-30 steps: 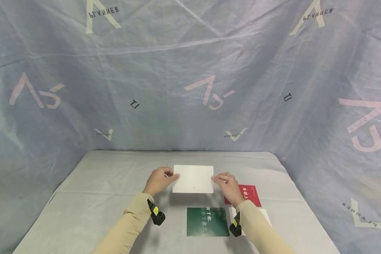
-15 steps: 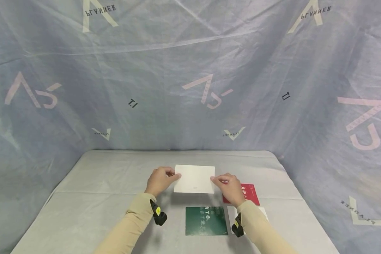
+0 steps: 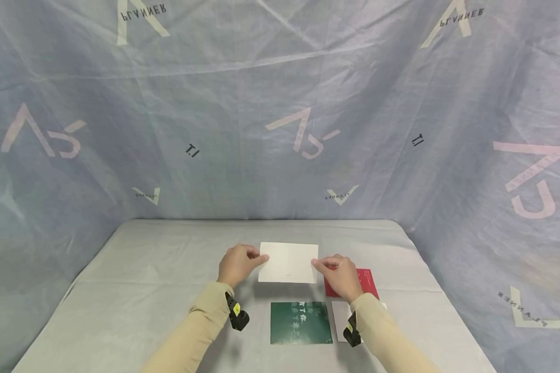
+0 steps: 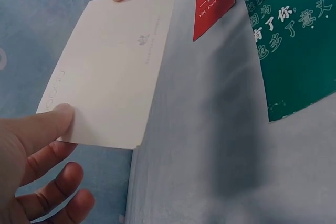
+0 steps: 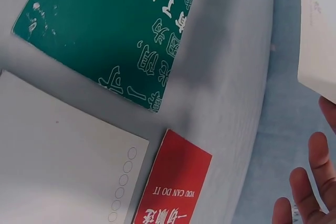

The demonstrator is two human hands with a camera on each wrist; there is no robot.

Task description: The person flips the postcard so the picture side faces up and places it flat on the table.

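Observation:
A cream postcard [image 3: 288, 263] with a faint printed mark hangs tilted above the table, its blank-looking side towards me. My left hand [image 3: 238, 265] pinches its left edge, thumb on the near face; the left wrist view shows the other fingers loosely bent below. At the opposite edge my right hand [image 3: 344, 277] pinches it between thumb and fingers. Below lies a green postcard [image 3: 301, 323] with white and outlined lettering. Right of that is a white postcard [image 5: 58, 156] with a row of small circles, partly hidden by my right wrist in the head view.
A red card [image 3: 366, 282] reading "YOU CAN DO IT" lies behind the white one, partly covered by my right hand in the head view. Pale grey cloth covers the table [image 3: 144, 311]. A blue-grey printed curtain [image 3: 242, 114] surrounds its back and sides.
The held postcard and both hands have shifted slightly right relative to the cards on the table. The whole head view has drifted a little. Both hands keep their pinch.

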